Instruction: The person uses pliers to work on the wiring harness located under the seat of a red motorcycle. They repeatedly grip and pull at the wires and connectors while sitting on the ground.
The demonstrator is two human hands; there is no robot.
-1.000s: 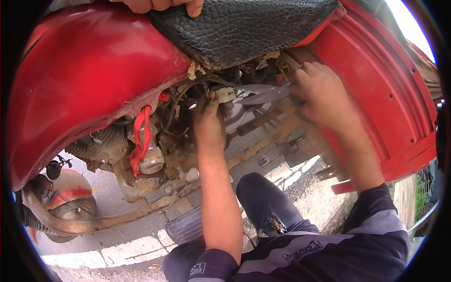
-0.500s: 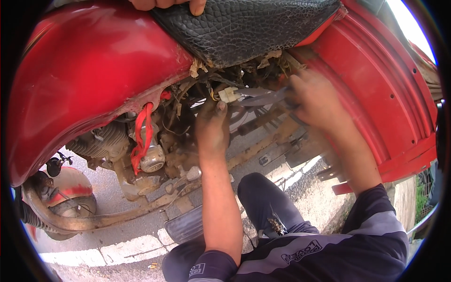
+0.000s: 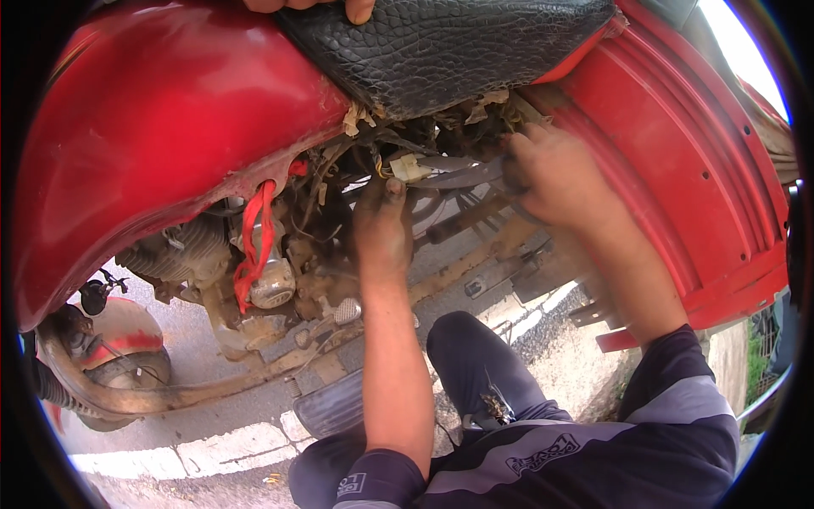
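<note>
Beneath a black padded seat, my left hand is closed around wires just below a white connector with yellowish wires. My right hand grips what look like large scissors, their grey blades reaching left beside the connector. The handles are mostly hidden by my fingers. Tangled wiring, shreds of dry material and a red strap lie in the opening of the red body.
Another person's fingers rest at the seat's upper edge. An engine, a rusty frame rail and a step plate sit low on the left. A ribbed red fender fills the right. My bent leg is below.
Since a second ago my right hand has moved slightly down and left with the blades. My left thumb has shifted off the connector's face to just below it.
</note>
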